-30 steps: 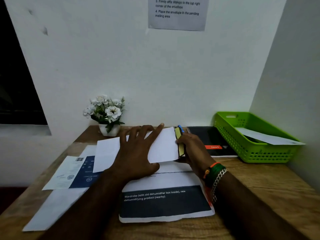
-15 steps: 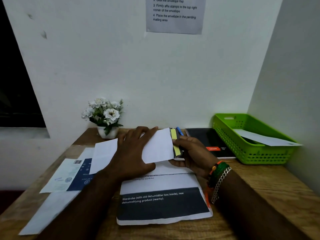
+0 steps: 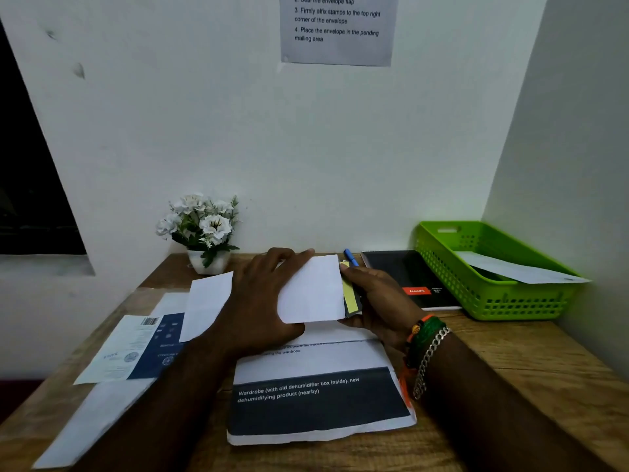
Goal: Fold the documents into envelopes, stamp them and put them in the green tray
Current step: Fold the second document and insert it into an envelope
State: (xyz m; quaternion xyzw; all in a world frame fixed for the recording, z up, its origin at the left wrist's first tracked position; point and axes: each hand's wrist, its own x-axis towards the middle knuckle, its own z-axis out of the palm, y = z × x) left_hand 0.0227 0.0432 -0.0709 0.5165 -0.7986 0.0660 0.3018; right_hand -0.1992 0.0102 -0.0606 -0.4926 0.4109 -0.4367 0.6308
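A white envelope (image 3: 313,291) lies across the middle of the desk, its right end raised. My left hand (image 3: 262,301) grips it, fingers behind the top edge and thumb below. Against the envelope's right edge, my right hand (image 3: 381,301) holds a small yellow stamp pad (image 3: 350,296) with a dark backing. Under both hands lies a printed document (image 3: 316,400) with a dark band. The green tray (image 3: 490,301) stands at the far right with a white envelope (image 3: 517,269) resting in it.
A blue-and-white leaflet (image 3: 136,349) and a plain white sheet (image 3: 92,420) lie at the left. A flower pot (image 3: 207,260) stands against the back wall. A black notebook (image 3: 408,277) and a blue pen (image 3: 350,257) lie beside the tray. An instruction sheet (image 3: 337,28) hangs on the wall.
My left hand went from lying flat on the envelope to gripping it, and the right end has lifted. My right hand has turned, with the yellow pad now at the envelope's edge.
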